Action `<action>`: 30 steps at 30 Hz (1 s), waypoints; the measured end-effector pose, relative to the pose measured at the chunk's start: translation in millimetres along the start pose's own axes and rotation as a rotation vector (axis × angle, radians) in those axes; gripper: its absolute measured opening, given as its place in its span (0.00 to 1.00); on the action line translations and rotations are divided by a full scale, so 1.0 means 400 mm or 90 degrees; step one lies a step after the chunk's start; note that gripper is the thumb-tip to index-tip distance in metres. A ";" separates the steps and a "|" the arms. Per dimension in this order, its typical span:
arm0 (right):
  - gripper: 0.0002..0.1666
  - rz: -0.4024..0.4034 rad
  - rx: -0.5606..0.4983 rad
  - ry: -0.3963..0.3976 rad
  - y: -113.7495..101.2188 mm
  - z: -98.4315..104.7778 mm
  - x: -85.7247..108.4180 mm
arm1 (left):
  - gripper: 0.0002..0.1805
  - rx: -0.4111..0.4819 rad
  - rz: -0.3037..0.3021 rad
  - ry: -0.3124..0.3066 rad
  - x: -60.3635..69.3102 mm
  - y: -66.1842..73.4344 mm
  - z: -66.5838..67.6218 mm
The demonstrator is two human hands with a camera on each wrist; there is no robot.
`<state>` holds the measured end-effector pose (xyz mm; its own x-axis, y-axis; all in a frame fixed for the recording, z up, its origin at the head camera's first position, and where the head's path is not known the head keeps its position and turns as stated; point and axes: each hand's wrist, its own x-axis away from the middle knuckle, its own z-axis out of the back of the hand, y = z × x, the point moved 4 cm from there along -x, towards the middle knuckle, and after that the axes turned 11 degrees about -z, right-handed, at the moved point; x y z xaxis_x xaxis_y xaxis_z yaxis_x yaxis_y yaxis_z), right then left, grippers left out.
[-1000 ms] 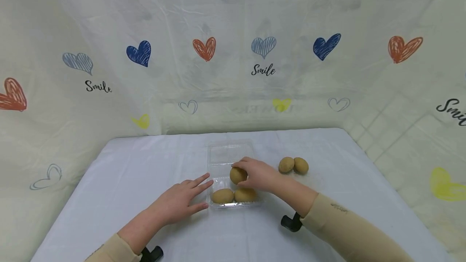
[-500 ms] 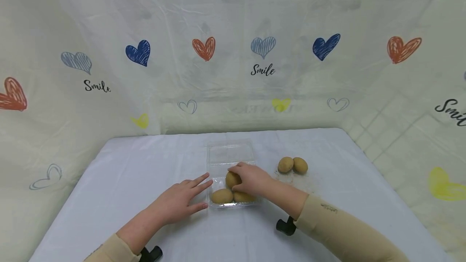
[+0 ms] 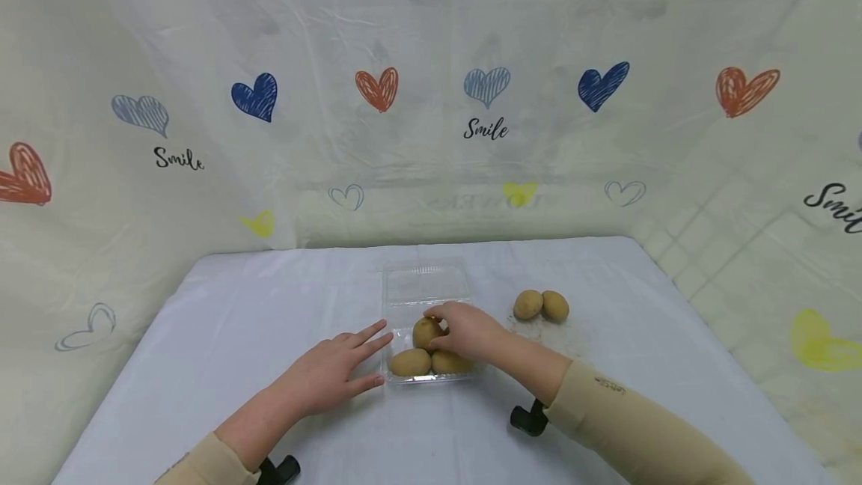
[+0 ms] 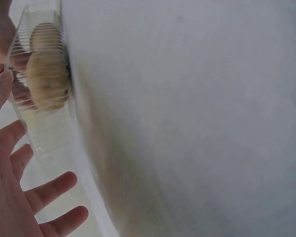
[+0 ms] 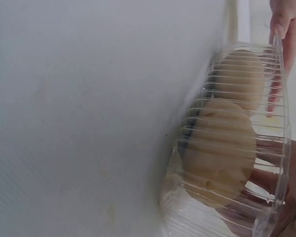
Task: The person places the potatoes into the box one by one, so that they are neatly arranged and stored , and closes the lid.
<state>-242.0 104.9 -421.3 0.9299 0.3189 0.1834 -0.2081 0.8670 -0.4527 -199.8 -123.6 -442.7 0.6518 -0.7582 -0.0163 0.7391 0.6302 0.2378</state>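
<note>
A clear plastic clamshell box (image 3: 426, 379) lies on the table with its lid (image 3: 426, 287) laid back. Two potatoes, one on the left (image 3: 411, 362) and one on the right (image 3: 450, 362), lie side by side along its near wall. My right hand (image 3: 468, 331) holds a third potato (image 3: 427, 333) behind them, thumb on the near side and fingers on the far side. Fingers spread, my left hand (image 3: 330, 376) stays at the box's left edge; in the left wrist view its thumb (image 4: 4, 81) touches the rim.
Two more potatoes, a left one (image 3: 528, 305) and a right one (image 3: 555, 307), sit together to the right of the box, with crumbs of dirt near them. A white cloth (image 3: 269, 298) covers the table. Behind it hangs a sheet (image 3: 431, 21) printed with hearts.
My right hand has brought the potato a little to the left, down towards the two near ones. Its last small shift is leftward, while the left hand stays in place.
</note>
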 end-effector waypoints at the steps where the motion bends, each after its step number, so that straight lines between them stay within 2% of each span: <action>1: 0.27 0.002 0.001 0.000 -0.001 0.000 0.000 | 0.38 0.000 0.000 0.000 0.000 0.000 0.000; 20: 0.23 0.009 -0.009 0.001 -0.037 -0.020 -0.030 | 0.38 0.009 -0.001 0.008 -0.001 -0.003 0.000; 30: 0.23 -0.024 -0.090 -0.014 -0.045 -0.035 -0.033 | 0.37 0.010 0.003 0.003 0.000 -0.004 -0.001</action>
<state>-246.2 79.8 -427.7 0.9289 0.2969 0.2215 -0.1269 0.8168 -0.5628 -200.7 -124.5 -443.6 0.6566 -0.7540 -0.0199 0.7330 0.6316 0.2526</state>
